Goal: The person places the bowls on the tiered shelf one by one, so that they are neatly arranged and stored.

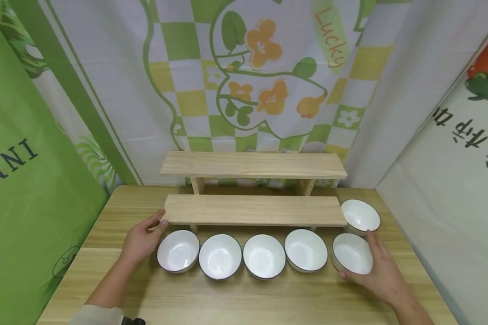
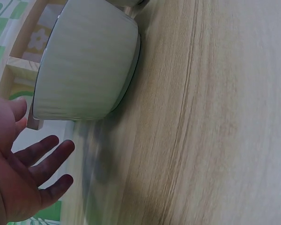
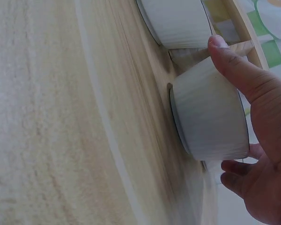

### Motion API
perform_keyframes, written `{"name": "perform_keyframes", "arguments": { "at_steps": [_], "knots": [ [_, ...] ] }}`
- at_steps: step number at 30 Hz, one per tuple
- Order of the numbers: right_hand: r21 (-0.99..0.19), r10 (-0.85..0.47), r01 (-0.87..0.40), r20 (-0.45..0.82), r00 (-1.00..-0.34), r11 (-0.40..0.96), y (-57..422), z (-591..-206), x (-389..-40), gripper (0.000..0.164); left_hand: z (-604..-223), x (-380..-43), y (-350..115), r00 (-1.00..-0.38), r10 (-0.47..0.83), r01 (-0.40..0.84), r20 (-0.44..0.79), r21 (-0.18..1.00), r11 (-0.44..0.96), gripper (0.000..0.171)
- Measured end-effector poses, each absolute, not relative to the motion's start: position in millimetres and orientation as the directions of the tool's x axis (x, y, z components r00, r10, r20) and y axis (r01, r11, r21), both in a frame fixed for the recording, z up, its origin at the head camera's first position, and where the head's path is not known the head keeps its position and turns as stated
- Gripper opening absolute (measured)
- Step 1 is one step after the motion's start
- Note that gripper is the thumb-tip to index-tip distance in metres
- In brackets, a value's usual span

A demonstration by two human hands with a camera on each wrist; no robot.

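Now gripping the rightmost front bowl (image 1: pixel 351 253) between thumb and fingers of the right hand (image 1: pixel 382 273), just in front of the back bowl (image 1: pixel 362 214) near the right end of the wooden stand (image 1: pixel 252 210). Spreading the fingers of the left hand (image 1: pixel 140 240) beside the stand's left end; cannot tell whether touching it. Between both hands, in a row on the table (image 1: pixel 227 300), four more white bowls (image 1: pixel 221 256).

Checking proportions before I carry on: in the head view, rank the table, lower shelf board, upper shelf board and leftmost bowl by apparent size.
1. Table: largest
2. Lower shelf board and upper shelf board: similar; nearness to the camera makes ranking unsure
3. Leftmost bowl: smallest
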State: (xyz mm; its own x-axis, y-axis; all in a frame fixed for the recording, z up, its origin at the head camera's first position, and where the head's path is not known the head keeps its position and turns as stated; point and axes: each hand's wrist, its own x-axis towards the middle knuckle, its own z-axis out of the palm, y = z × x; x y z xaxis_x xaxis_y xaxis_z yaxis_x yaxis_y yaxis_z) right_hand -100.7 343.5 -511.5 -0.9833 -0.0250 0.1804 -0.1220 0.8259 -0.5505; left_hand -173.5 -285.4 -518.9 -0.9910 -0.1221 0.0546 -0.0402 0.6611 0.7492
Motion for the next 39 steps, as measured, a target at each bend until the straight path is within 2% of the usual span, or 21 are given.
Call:
{"name": "perform_keyframes", "arguments": {
  "at_steps": [11, 16, 22, 33, 39],
  "knots": [
    [-0.591, 0.017, -0.069, 0.138, -0.990, 0.804, 346, -522, -96, 0.145, -524, -179, -284, -0.983, -0.170, -0.066, 0.066, 0.740, 0.669, 0.054],
    [-0.596, 0.032, -0.021, 0.078, -0.996, 0.803, 347, -523, -94, 0.143, -523, -180, -282, -0.977, -0.200, -0.075, 0.077, 0.750, 0.657, 0.050],
    [-0.587, 0.042, 0.020, 0.024, -0.999, 0.809, 349, -523, -94, 0.138, -521, -182, -281, -0.977, -0.207, -0.088, 0.051, 0.788, 0.609, 0.052],
    [-0.599, 0.063, 0.061, -0.019, -0.998, 0.798, 347, -524, -95, 0.136, -522, -187, -283, -0.976, -0.218, -0.106, 0.028, 0.808, 0.580, 0.053],
    [-0.613, 0.097, 0.074, 0.003, -0.995, 0.786, 348, -527, -93, 0.134, -523, -188, -281, -0.973, -0.228, -0.097, 0.038, 0.828, 0.553, 0.050]
  ]
}}
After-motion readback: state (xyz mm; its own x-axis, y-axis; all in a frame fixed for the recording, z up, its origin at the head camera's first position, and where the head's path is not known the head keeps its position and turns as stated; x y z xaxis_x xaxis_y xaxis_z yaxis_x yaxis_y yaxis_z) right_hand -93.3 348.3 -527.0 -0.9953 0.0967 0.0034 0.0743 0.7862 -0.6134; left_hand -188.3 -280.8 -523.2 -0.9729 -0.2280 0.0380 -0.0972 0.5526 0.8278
